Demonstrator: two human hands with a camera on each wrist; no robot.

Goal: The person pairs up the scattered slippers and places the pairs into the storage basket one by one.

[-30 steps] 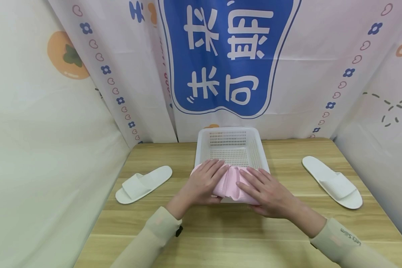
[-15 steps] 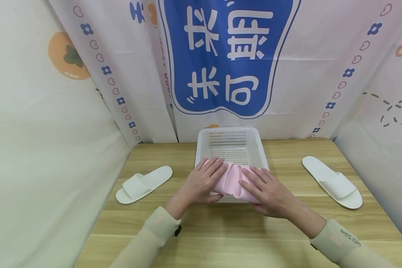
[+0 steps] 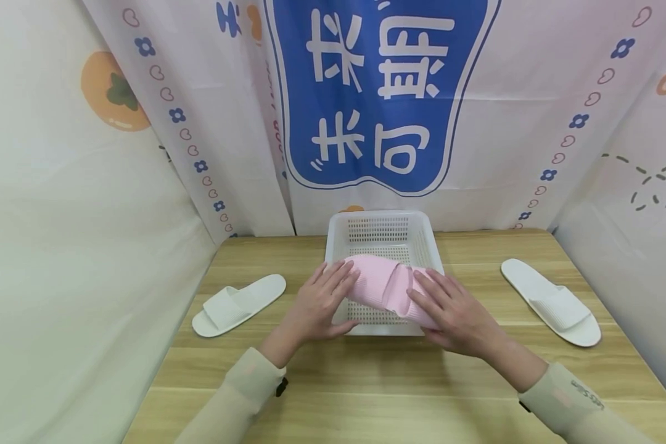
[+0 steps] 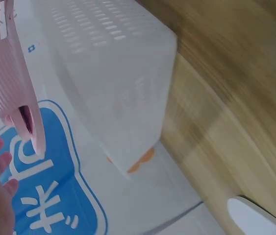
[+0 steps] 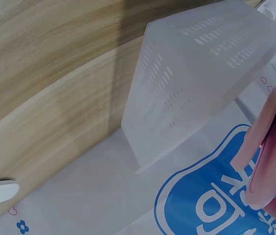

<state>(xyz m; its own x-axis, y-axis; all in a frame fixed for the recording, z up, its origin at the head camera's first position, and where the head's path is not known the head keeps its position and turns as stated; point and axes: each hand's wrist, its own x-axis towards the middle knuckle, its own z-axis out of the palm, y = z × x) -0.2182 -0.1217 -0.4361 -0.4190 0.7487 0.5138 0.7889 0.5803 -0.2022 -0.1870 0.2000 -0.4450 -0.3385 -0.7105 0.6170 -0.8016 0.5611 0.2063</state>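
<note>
A pair of ribbed pink slippers [image 3: 370,281], stacked together, is held tilted over the front of a white plastic basket [image 3: 333,237]. My right hand [image 3: 459,316] grips their right end, fingers on top and thumb beneath. At the other end, my left hand [image 3: 317,303] touches the slippers with extended fingertips, its thumb apart below. In the left wrist view, the slippers' [image 4: 17,83] side shows an opening near one end. Layered pink edges of the slippers [image 5: 267,152] appear in the right wrist view beside the basket [image 5: 196,73].
One white slipper [image 3: 262,293] lies on the wooden table [image 3: 361,394] left of the basket, another white slipper [image 3: 527,279] to its right. A printed curtain [image 3: 477,172] hangs behind the table, and pale cloth walls [image 3: 61,277] stand at the sides.
The pink slippers have shifted forward and up over the basket, their left end rising. My left hand has drawn leftward, loosening from them; my right hand moved slightly right, still gripping.
</note>
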